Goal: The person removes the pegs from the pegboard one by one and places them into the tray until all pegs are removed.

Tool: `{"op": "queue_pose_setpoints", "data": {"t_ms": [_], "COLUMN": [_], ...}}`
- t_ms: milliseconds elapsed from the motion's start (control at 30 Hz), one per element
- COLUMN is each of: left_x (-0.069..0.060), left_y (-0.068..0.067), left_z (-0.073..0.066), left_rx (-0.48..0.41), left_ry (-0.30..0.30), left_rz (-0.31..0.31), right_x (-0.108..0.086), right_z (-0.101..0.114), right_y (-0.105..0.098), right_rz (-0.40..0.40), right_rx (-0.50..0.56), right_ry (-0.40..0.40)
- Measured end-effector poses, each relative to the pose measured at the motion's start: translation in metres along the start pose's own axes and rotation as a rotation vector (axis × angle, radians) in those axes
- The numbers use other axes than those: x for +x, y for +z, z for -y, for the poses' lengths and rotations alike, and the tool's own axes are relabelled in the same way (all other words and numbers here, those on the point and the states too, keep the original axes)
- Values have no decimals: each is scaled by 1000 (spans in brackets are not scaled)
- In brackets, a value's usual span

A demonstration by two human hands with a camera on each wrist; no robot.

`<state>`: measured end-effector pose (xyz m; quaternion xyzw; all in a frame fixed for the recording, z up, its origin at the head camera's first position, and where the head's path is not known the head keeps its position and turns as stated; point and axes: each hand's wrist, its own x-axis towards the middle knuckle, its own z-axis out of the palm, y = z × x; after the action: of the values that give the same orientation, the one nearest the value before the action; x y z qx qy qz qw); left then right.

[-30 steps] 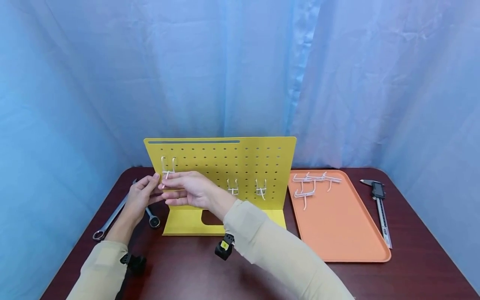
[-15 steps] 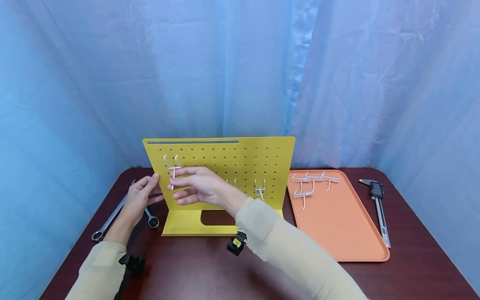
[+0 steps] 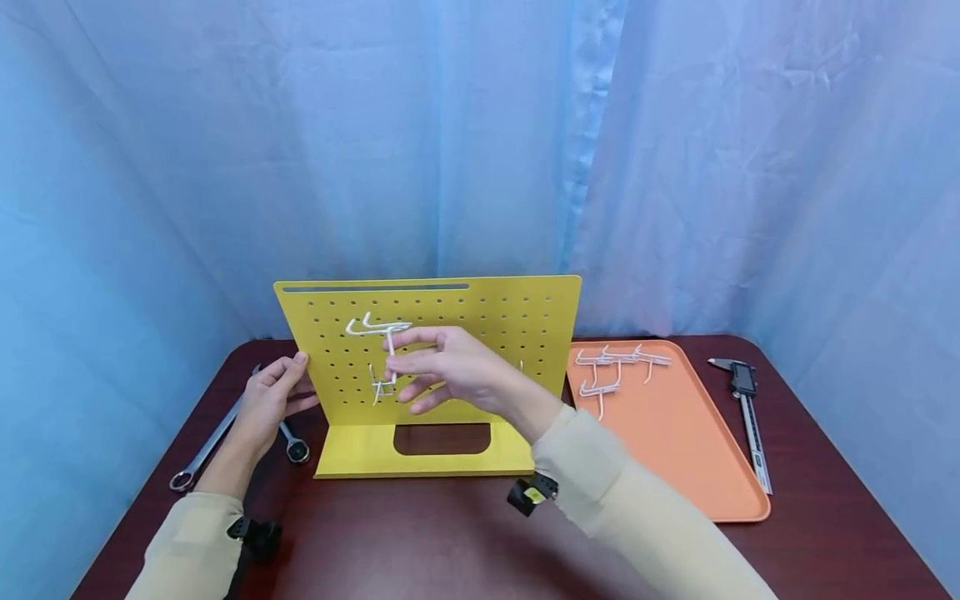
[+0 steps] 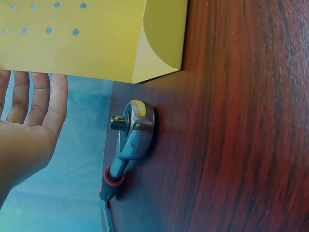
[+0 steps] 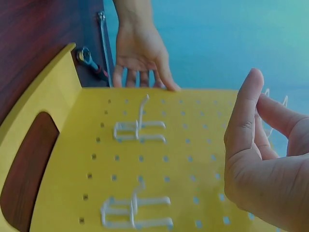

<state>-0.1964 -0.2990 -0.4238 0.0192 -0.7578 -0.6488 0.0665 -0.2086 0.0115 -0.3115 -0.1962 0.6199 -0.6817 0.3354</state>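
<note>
At 10 o'clock off the yellow pegboard's (image 3: pixel 495 290) centre: white double-prong hook (image 3: pixel 389 332), stem clamped in my right hand's (image 3: pixel 467 371) fingers, presumably so the prongs face in unobstructed. Left hand (image 3: pixel 268 398) at 9, fingers straight against the board's edge, likely steadying it. Mounted hooks (image 5: pixel 137 126) crowd that area. Ratchet (image 4: pixel 136 137) at 8, near the base; orange tray (image 3: pixel 675 450) with spare hooks (image 3: pixel 618 360) toward 3, digital caliper (image 3: pixel 745 382) beyond.
</note>
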Motion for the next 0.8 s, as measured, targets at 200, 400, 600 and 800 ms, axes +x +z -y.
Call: {"op": "queue_pose_setpoints", "data": {"t_ms": [200, 400, 600, 800], "left_x": [0, -3, -4, -4], "left_y": [0, 0, -1, -1], "left_z": [0, 0, -1, -2], "left_rx": [9, 8, 14, 14], "left_ry": [4, -3, 0, -1], "left_rz": [2, 2, -3, -8], "right_x": [-26, -56, -90, -124], "right_z": [5, 7, 5, 2], "right_y": [-30, -56, -81, -111], "right_rz": [-49, -118, -161, -223], "right_rx": [3, -46, -84, -154], "right_ry": [-48, -100, -168, -226]}}
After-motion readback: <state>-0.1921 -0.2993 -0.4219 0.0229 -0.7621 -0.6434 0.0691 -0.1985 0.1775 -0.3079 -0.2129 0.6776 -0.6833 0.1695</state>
